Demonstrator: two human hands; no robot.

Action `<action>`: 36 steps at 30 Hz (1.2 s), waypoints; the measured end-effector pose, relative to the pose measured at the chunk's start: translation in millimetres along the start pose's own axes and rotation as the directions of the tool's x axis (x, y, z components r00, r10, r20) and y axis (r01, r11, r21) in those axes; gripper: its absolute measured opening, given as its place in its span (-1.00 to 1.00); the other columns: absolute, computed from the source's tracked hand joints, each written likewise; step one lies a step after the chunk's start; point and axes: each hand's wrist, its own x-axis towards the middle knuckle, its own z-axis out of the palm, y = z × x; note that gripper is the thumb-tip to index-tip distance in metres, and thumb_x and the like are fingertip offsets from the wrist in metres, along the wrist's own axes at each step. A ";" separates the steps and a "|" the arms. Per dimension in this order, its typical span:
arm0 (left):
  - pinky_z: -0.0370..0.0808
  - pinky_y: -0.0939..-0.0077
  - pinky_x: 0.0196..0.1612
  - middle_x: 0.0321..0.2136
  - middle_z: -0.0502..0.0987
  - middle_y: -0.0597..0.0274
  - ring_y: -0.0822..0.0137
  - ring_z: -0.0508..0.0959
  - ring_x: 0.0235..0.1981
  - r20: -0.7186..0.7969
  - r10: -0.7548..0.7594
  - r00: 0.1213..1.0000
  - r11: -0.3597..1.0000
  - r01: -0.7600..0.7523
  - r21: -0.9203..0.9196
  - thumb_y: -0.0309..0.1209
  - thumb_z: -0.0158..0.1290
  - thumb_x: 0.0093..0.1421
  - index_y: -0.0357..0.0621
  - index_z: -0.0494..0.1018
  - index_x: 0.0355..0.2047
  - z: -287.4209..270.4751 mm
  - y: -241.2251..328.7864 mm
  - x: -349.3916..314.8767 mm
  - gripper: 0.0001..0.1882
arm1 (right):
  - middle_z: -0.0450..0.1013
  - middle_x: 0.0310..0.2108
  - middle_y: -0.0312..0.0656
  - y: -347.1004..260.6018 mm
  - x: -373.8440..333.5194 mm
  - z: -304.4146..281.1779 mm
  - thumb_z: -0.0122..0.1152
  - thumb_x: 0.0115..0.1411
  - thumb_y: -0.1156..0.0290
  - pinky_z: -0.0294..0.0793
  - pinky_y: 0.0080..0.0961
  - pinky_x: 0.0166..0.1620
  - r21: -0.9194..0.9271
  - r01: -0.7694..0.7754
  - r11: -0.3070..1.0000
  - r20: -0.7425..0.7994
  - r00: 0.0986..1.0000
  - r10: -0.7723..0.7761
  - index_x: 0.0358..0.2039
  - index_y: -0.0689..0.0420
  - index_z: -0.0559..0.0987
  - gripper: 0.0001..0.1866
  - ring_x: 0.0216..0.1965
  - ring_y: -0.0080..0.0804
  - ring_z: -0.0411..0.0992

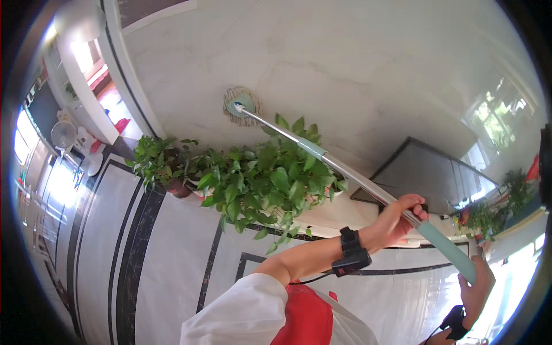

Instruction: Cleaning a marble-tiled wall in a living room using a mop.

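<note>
A long mop [359, 178] with a silver pole runs slantwise across the view. Its round mop head [234, 106], light green with a stringy fringe, rests against the pale marble wall at the upper left. My left hand [398, 221] is wrapped round the metal pole just above the green grip [445, 250]. Lower right, my right hand [477, 286] closes round the end of that grip. Each wrist wears a black strap, and the left one carries a small black box [352, 261] with a cable.
Below the pole, leafy potted plants [270, 178] stand along the wall. A television [428, 175] is by the wall on the right, with another plant [486, 215] beside it. A white fan [64, 137] stands far left. The tiled floor [172, 253] has dark bands.
</note>
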 end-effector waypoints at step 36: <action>0.40 0.36 0.00 -0.65 0.39 0.25 0.31 0.44 -0.50 0.008 0.100 0.995 0.993 -0.100 -0.056 -0.47 -0.13 0.23 -0.27 0.32 -0.31 -29.8 63.1 -28.4 -0.89 | 0.45 -0.40 -0.03 -77.0 42.5 15.0 0.26 -0.27 0.57 0.35 -0.17 -0.30 -0.157 0.024 0.987 -0.084 0.996 -0.038 -0.28 0.18 0.47 -0.59 -0.35 0.02 0.41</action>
